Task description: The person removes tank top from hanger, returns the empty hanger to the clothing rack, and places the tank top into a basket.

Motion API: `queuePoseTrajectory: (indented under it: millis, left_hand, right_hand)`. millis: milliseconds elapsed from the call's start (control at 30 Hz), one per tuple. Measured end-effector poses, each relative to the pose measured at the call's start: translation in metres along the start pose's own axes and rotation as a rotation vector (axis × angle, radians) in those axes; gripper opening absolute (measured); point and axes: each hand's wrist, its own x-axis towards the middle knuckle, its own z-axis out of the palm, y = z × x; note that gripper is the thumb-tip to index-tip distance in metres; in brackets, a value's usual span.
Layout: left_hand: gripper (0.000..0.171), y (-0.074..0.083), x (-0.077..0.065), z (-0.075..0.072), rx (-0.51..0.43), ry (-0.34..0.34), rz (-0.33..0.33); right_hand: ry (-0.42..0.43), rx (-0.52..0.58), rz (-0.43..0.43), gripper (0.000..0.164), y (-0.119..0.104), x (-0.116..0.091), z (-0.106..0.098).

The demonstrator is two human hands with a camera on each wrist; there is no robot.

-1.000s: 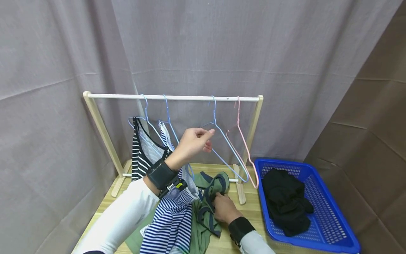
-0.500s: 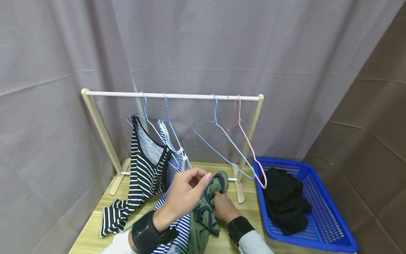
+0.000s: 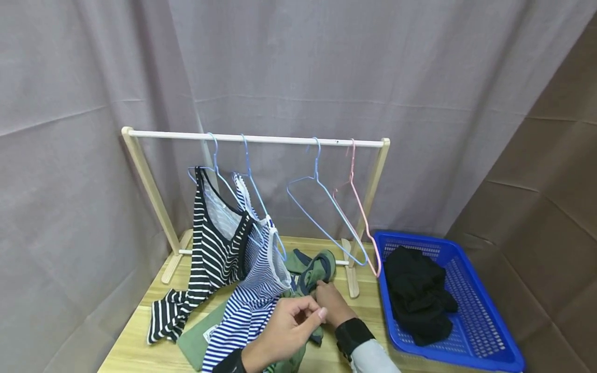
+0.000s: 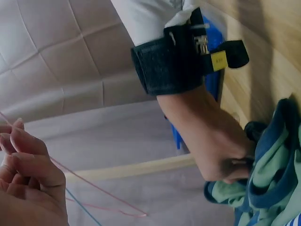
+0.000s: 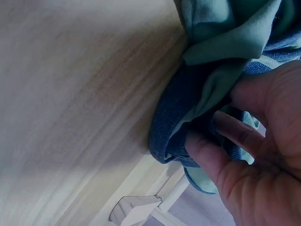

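Observation:
My right hand (image 3: pixel 332 304) grips the bunched green shirt (image 3: pixel 322 267) with navy trim, low over the wooden table. In the right wrist view its fingers curl into the navy edge of the shirt (image 5: pixel 216 52). Loosely curled, my left hand (image 3: pixel 291 329) is in front of the shirt, thumb near the fingertips, with nothing visible in it. Beside it a blue-and-white striped top (image 3: pixel 254 295) hangs on a blue hanger and drapes over part of the green shirt. Further left hangs a black-and-white striped top (image 3: pixel 212 254), its lower end lying on the table.
A rack with a white rail (image 3: pixel 280 139) stands at the back. On its right side hang a bare blue hanger (image 3: pixel 337 203) and a pink hanger (image 3: pixel 361 207). To the right, a blue basket (image 3: pixel 485 300) holds a black garment (image 3: pixel 417 295). Grey curtain hangs behind.
My left hand has come down from near the bare blue hanger to in front of the green shirt. The right hand keeps its grip. The bare hangers have swung slightly.

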Motion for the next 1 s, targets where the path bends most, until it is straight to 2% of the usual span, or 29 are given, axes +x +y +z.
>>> queuePoseTrajectory:
  millis: [133,200,333,400,533,633,733,833,1000]
  left_hand:
    - [0.018,-0.001,0.002,-0.004,-0.012,0.023,0.008]
    - [0.018,-0.001,0.003,-0.006,-0.027,0.032,0.010]
    - [0.018,-0.003,0.004,-0.009,-0.064,0.044,0.042]
    - [0.017,-0.005,0.004,-0.010,-0.077,0.046,0.062]
    - [0.017,-0.005,0.003,-0.009,-0.083,0.037,0.066]
    - [0.017,-0.002,0.001,-0.009,-0.085,0.027,0.041]
    - [0.016,0.000,0.000,-0.011,-0.084,0.027,0.019]
    - [0.016,0.002,-0.001,-0.014,-0.084,0.037,0.004]
    - [0.017,0.001,-0.004,-0.017,-0.085,0.041,0.025]
  right_hand:
    - [-0.004,0.020,0.025,0.020,0.005,0.001,0.007]
    - [0.008,0.026,0.020,0.022,0.002,-0.001,0.003]
    - [0.058,0.033,-0.037,0.014,-0.016,-0.009,-0.027]
    - [0.061,0.072,-0.035,0.012,-0.026,-0.013,-0.044]
    - [0.013,0.165,0.052,0.016,-0.041,-0.020,-0.079]
    - [0.022,0.163,0.115,0.023,-0.045,-0.027,-0.103]
    - [0.104,0.154,0.132,0.024,-0.046,-0.035,-0.131]
    - [0.224,0.164,0.133,0.021,-0.043,-0.041,-0.167]
    - [0.497,0.163,0.101,0.020,-0.034,-0.051,-0.229]
